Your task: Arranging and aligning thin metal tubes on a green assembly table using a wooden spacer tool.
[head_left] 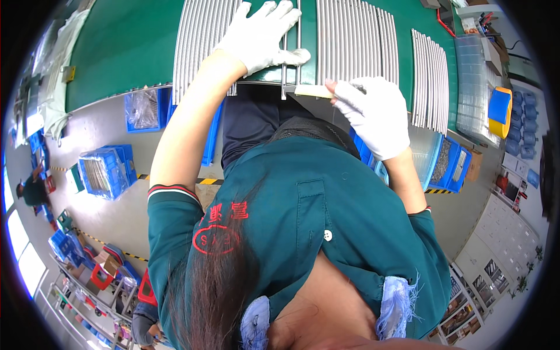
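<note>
My left hand (262, 38), in a white glove, lies spread over the green tabletop, fingers apart. Beneath its palm and fingers are the right edge of a row of thin metal rods (195, 44) and two rods set apart, one of them a separate metal rod (299, 41). Close to the table's near edge, my gloved right hand (376, 111) pinches a pale flat strip (313, 91). The strip's tip points left, close to the near ends of the separate rods; whether it touches them I cannot tell.
A wide row of rods (350, 41) and a smaller batch of rods (430, 81) lie to the right on the green table (122, 46). Clear plastic boxes (471, 76) stand at the right end. Blue crates (108, 172) sit on the floor. Another person (35, 189) is far left.
</note>
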### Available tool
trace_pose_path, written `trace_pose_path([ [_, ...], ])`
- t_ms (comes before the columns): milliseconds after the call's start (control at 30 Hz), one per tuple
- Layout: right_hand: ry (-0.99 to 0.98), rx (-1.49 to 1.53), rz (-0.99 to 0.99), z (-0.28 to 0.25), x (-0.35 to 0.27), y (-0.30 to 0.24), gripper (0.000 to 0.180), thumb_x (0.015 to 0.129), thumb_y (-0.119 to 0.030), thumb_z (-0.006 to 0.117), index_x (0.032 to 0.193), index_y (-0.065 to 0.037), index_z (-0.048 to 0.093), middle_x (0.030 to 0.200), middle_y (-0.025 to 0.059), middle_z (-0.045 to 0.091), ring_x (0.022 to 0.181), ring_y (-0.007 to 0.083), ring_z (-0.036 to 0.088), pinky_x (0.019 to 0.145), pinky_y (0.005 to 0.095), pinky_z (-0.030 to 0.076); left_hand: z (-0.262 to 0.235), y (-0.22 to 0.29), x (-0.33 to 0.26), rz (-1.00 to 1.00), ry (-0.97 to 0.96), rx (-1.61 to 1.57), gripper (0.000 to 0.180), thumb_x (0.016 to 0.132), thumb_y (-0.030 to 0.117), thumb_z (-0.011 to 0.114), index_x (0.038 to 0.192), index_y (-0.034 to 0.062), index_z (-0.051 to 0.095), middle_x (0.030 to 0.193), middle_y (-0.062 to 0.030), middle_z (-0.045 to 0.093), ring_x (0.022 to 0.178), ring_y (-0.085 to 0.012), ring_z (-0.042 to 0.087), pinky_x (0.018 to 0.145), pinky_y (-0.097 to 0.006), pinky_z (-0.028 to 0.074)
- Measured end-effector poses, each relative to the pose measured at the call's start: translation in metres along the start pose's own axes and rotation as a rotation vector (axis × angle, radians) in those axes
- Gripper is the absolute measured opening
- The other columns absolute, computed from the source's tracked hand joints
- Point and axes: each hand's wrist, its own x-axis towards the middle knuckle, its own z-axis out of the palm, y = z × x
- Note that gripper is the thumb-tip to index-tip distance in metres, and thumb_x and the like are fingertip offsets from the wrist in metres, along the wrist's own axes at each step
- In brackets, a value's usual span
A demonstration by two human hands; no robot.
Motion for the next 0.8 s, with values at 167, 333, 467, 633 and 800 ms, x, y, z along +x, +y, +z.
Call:
trace_pose_path([
  [167,-0.058,0.021,0.016,-0.012,-0.004,0.004,0.032,0.086,-0.029,0.076,0.117,-0.021,0.077,0.085,0.0027,0.065,0.078,0.0224,0.062,0.067,0.0372,0.049,0.033,0.011,0.017,0.108,0.196,0.089,0.093,0.091,0.077,0.052,0.154,0.0091,0.043,0.159,-0.0168,0.044,0.145,-0.0309,0.044,0.118,-0.058,0.028],
  [333,-0.042,0.025,0.013,-0.015,-0.015,0.01,0.031,0.086,-0.022,0.075,0.117,-0.016,0.076,0.085,0.003,0.065,0.079,0.023,0.062,0.069,0.0375,0.049,-0.018,-0.002,0.004,0.044,0.132,-0.374,0.09,0.092,0.062,0.06,0.156,0.0027,0.04,0.161,-0.0241,0.039,0.151,-0.0373,0.035,0.126,-0.049,0.02],
  [467,-0.073,0.07,0.065,-0.016,-0.019,0.011,0.029,0.086,-0.02,0.076,0.114,-0.015,0.077,0.085,0.0022,0.067,0.08,0.0227,0.063,0.069,0.0373,0.05,-0.035,-0.044,-0.027,-0.159,0.13,0.018,0.079,0.092,0.057,0.062,0.149,0.0038,0.051,0.154,-0.0238,0.048,0.145,-0.0411,0.041,0.123,-0.052,0.024],
  [633,-0.052,0.076,-0.033,-0.015,-0.01,0.006,0.03,0.084,-0.018,0.076,0.114,-0.014,0.077,0.094,0.0001,0.071,0.081,0.0221,0.064,0.069,0.0371,0.05,0.018,-0.08,-0.037,-0.13,0.297,0.14,0.076,0.093,0.06,0.058,0.145,0.004,0.055,0.15,-0.0237,0.052,0.142,-0.0407,0.044,0.121,-0.053,0.027],
  [800,-0.071,0.045,-0.144,-0.017,-0.005,0.004,0.031,0.081,-0.019,0.078,0.111,-0.012,0.077,0.102,-0.0022,0.073,0.082,0.0212,0.064,0.069,0.0365,0.05,-0.003,-0.022,-0.024,-0.003,0.185,0.009,0.068,0.096,0.052,0.057,0.143,0.0033,0.055,0.148,-0.0245,0.05,0.137,-0.0367,0.049,0.112,-0.051,0.039],
])
